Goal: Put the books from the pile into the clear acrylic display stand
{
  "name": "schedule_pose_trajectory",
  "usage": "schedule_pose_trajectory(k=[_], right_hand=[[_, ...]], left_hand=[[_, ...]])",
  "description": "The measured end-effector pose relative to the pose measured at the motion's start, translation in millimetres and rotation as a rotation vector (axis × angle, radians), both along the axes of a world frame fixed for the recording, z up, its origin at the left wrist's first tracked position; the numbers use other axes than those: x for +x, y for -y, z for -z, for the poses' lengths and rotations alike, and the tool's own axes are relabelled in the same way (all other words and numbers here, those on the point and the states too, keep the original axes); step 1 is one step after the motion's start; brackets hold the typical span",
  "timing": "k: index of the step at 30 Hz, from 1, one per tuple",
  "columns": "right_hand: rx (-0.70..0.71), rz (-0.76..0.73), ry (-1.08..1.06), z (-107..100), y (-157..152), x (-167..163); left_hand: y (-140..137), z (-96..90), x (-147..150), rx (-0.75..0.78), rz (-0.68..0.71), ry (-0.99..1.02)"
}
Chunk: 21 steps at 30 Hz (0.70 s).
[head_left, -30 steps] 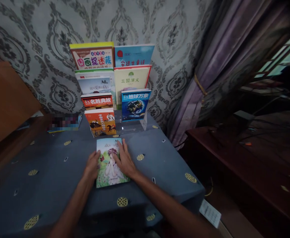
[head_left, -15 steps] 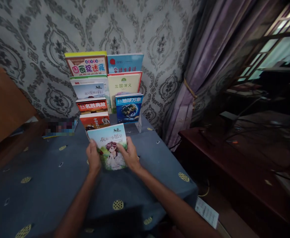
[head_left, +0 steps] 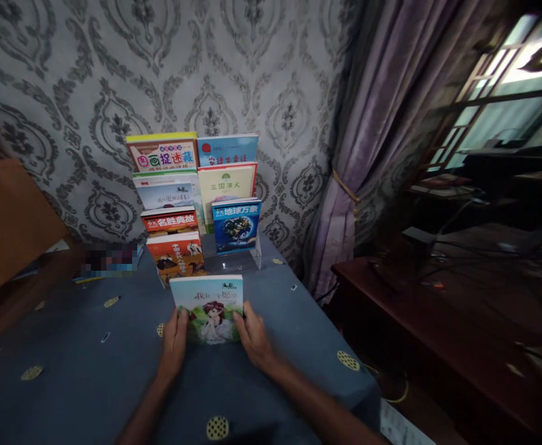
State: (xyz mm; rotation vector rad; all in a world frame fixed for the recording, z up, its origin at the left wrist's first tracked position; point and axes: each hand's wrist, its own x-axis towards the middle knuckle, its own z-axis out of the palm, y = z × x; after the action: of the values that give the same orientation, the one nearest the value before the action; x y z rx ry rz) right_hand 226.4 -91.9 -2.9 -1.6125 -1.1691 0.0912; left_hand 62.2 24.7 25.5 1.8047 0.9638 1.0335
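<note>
Between my two hands is a light blue and green book (head_left: 210, 293) with a drawn girl on its cover, tilted up toward me above the table. My left hand (head_left: 175, 334) grips its left edge, thumb on the cover. On the other edge my right hand (head_left: 254, 334) is closed the same way. Just behind stands a clear display rack (head_left: 258, 254) holding several books in two columns. An orange-red book (head_left: 177, 254) is at its lower left, a blue book with a globe (head_left: 237, 227) at its lower right, and a cream book (head_left: 227, 185) above that.
A blue patterned cloth covers the table (head_left: 89, 383). Near the wall on the left lie blurred-out books (head_left: 108, 262) beside a brown box (head_left: 15, 222). To the right are a tied purple curtain (head_left: 345, 204) and a dark red cabinet (head_left: 419, 321) with cables on it.
The book in my hands has come down and away from the rack in the view, uncovering more of the orange-red book. My right thumb has shifted toward the book's edge. The view has tilted up.
</note>
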Motion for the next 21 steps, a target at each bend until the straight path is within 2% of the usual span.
schedule_pose_trajectory(k=[3, 7, 13, 16, 21], right_hand=[[0.002, -0.026, 0.057, -6.3, 0.3, 7.6], [-0.02, -0.116, 0.032, -19.3, 2.8, 17.0], [-0.048, -0.305, -0.067, -45.2, 10.4, 26.9], [-0.027, -0.293, -0.109, -47.3, 8.8, 31.3], [0.016, -0.21, -0.133, -39.8, 1.9, 44.0]], left_hand=[[-8.1, -11.5, -13.6, 0.127, 0.183, -0.154], [-20.2, -10.0, -29.2, 0.173, 0.263, -0.29], [-26.5, -7.2, -32.4, 0.149, 0.309, -0.298], [-25.1, -11.9, -21.9, 0.146, 0.282, -0.271], [-22.0, -16.4, 7.3, 0.231, 0.196, -0.229]])
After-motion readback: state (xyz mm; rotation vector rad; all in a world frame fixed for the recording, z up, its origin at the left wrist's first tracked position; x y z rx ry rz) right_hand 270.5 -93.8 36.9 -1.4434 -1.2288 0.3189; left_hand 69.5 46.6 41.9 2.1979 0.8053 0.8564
